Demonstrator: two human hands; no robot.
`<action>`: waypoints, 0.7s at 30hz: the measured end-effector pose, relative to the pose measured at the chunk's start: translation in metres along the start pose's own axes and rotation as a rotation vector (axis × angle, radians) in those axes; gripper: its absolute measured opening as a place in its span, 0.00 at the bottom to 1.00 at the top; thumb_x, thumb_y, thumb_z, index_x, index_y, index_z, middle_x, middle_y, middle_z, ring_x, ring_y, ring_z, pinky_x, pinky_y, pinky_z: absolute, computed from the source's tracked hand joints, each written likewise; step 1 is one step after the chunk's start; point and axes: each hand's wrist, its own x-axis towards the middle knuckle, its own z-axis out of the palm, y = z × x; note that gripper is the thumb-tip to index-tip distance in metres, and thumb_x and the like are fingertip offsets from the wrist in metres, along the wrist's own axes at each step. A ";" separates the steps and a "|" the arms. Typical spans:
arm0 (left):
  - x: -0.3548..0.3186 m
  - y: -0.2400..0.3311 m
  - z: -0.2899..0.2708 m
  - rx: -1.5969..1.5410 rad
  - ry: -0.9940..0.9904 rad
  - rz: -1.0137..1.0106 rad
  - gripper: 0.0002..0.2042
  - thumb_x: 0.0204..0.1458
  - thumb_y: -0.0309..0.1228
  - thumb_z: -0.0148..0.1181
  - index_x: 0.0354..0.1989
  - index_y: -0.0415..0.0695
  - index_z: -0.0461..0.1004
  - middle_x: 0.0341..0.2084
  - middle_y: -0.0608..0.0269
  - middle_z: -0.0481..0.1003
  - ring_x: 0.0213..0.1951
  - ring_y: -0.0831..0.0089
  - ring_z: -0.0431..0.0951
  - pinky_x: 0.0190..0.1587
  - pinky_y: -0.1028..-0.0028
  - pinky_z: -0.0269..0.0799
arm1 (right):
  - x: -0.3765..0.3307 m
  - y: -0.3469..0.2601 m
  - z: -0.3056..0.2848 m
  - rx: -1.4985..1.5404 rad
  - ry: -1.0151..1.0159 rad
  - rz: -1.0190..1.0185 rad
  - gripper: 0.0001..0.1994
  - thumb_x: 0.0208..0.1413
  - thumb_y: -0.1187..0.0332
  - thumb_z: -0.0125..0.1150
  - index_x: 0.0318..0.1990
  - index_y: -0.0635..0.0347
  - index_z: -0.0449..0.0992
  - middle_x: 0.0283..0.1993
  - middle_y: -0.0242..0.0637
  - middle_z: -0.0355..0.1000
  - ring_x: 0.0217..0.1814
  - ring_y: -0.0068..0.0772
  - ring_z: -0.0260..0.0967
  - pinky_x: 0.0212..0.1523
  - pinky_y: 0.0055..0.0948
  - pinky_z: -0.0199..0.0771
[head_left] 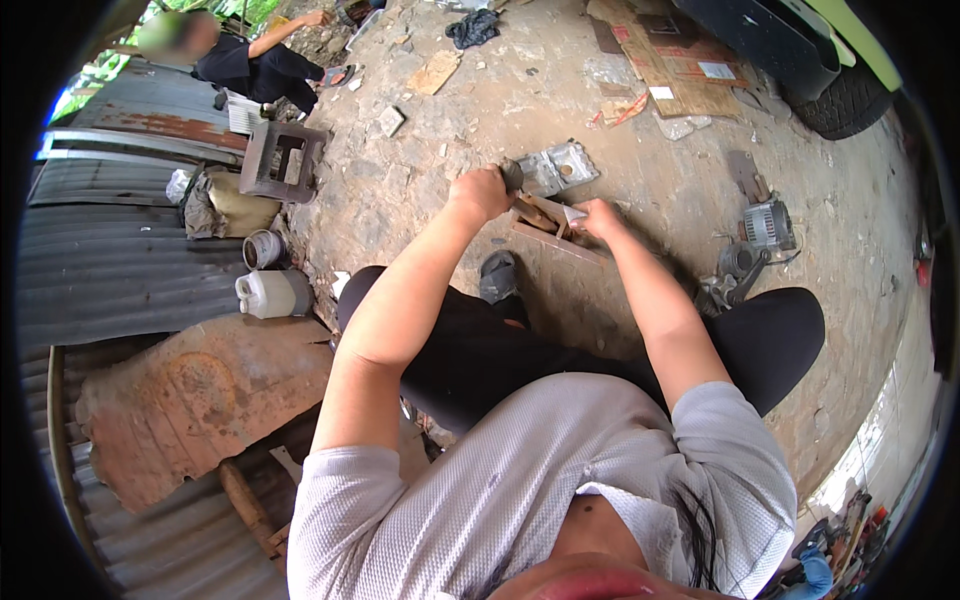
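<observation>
While the left hand [483, 191] is clenched on a dark tool-like piece [512, 177], kind unclear, the right hand [598, 219] grips something pale [574, 213] at the wooden frame [550, 241], which sits on the floor [440, 125] just short of the metal casting [565, 168]. Looks mid-job to me: both hands engaged at the frame, casting lying loose and untouched, same for the alternator-like part [768, 226] well off right. Detail inside the frame too small to read, so can't say how much is done or left
</observation>
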 end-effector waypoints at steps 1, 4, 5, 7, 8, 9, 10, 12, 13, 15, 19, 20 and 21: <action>-0.003 -0.004 0.001 -0.010 -0.005 -0.014 0.35 0.60 0.59 0.54 0.59 0.34 0.70 0.51 0.46 0.79 0.54 0.54 0.80 0.55 0.61 0.76 | 0.004 0.003 -0.002 -0.003 -0.003 0.005 0.24 0.48 0.56 0.77 0.56 0.38 0.82 0.52 0.41 0.80 0.54 0.43 0.79 0.56 0.38 0.75; -0.012 -0.011 0.000 -0.071 -0.041 -0.039 0.34 0.60 0.57 0.57 0.58 0.34 0.70 0.50 0.47 0.80 0.54 0.54 0.81 0.55 0.60 0.76 | -0.009 -0.008 -0.006 -0.020 -0.005 0.057 0.22 0.49 0.56 0.76 0.54 0.38 0.83 0.52 0.40 0.80 0.54 0.43 0.79 0.56 0.38 0.75; -0.015 -0.019 0.004 -0.063 -0.039 -0.060 0.34 0.60 0.57 0.57 0.57 0.34 0.70 0.50 0.47 0.80 0.53 0.54 0.81 0.55 0.60 0.76 | -0.021 -0.030 -0.004 -0.122 0.030 0.054 0.21 0.49 0.57 0.76 0.53 0.38 0.83 0.52 0.40 0.81 0.54 0.43 0.78 0.55 0.38 0.76; -0.014 -0.023 0.011 -0.047 -0.023 -0.073 0.33 0.60 0.57 0.57 0.57 0.35 0.71 0.50 0.47 0.80 0.53 0.54 0.81 0.55 0.60 0.77 | -0.029 -0.050 -0.003 -0.183 0.071 0.104 0.21 0.49 0.57 0.77 0.53 0.37 0.83 0.51 0.39 0.81 0.54 0.43 0.78 0.56 0.38 0.76; -0.014 -0.018 0.003 -0.043 -0.041 -0.096 0.32 0.59 0.55 0.58 0.58 0.37 0.72 0.51 0.52 0.80 0.54 0.57 0.81 0.54 0.63 0.78 | -0.030 -0.049 -0.004 -0.178 0.064 0.111 0.21 0.49 0.57 0.77 0.52 0.38 0.84 0.51 0.39 0.81 0.54 0.43 0.78 0.56 0.38 0.76; -0.013 -0.019 0.006 -0.042 -0.035 -0.080 0.32 0.59 0.55 0.58 0.57 0.37 0.72 0.51 0.51 0.80 0.53 0.56 0.81 0.54 0.63 0.78 | -0.030 -0.049 -0.004 -0.173 0.055 0.116 0.20 0.49 0.58 0.76 0.52 0.39 0.84 0.51 0.39 0.81 0.54 0.43 0.78 0.56 0.38 0.76; -0.013 -0.022 0.012 -0.040 -0.030 -0.067 0.32 0.59 0.56 0.58 0.57 0.37 0.72 0.50 0.50 0.81 0.53 0.55 0.81 0.54 0.62 0.77 | -0.027 -0.050 -0.005 -0.167 0.043 0.119 0.20 0.49 0.58 0.76 0.52 0.40 0.84 0.51 0.39 0.81 0.54 0.42 0.79 0.56 0.37 0.76; -0.013 -0.019 0.005 -0.050 -0.018 -0.045 0.32 0.58 0.56 0.59 0.56 0.37 0.72 0.48 0.49 0.81 0.52 0.54 0.82 0.54 0.61 0.77 | -0.001 -0.036 -0.020 -0.160 -0.144 0.072 0.24 0.47 0.59 0.79 0.53 0.48 0.83 0.51 0.42 0.81 0.54 0.40 0.79 0.57 0.37 0.75; -0.007 -0.016 0.003 -0.045 0.015 -0.037 0.32 0.58 0.56 0.59 0.56 0.37 0.72 0.48 0.49 0.81 0.52 0.54 0.82 0.54 0.61 0.77 | 0.013 -0.024 -0.030 -0.157 -0.231 0.054 0.26 0.45 0.60 0.80 0.54 0.53 0.82 0.52 0.44 0.81 0.54 0.39 0.79 0.57 0.36 0.74; 0.007 -0.009 0.010 -0.027 0.064 -0.008 0.32 0.58 0.56 0.59 0.56 0.37 0.72 0.48 0.48 0.81 0.52 0.53 0.82 0.54 0.61 0.77 | 0.047 -0.021 -0.067 -0.138 -0.082 0.054 0.22 0.45 0.63 0.78 0.49 0.56 0.84 0.43 0.44 0.82 0.46 0.37 0.79 0.42 0.38 0.81; 0.000 -0.034 0.027 -0.018 -0.014 -0.009 0.35 0.58 0.59 0.58 0.55 0.35 0.73 0.47 0.44 0.80 0.52 0.50 0.80 0.54 0.58 0.76 | 0.045 -0.239 -0.188 0.597 0.241 -0.581 0.25 0.53 0.79 0.66 0.60 0.59 0.76 0.53 0.42 0.79 0.53 0.34 0.77 0.51 0.34 0.81; -0.004 -0.035 0.030 -0.035 0.009 -0.066 0.35 0.57 0.60 0.58 0.53 0.35 0.73 0.46 0.44 0.81 0.51 0.49 0.81 0.53 0.56 0.77 | 0.030 -0.293 -0.223 0.794 0.249 -0.784 0.26 0.54 0.83 0.63 0.63 0.60 0.74 0.56 0.42 0.78 0.55 0.33 0.76 0.53 0.33 0.81; -0.011 -0.035 0.026 -0.061 -0.007 -0.068 0.34 0.57 0.59 0.58 0.53 0.34 0.73 0.44 0.42 0.81 0.49 0.48 0.81 0.52 0.56 0.77 | 0.022 -0.327 -0.249 0.941 0.234 -0.919 0.28 0.56 0.86 0.60 0.66 0.60 0.72 0.58 0.41 0.77 0.56 0.33 0.76 0.55 0.32 0.81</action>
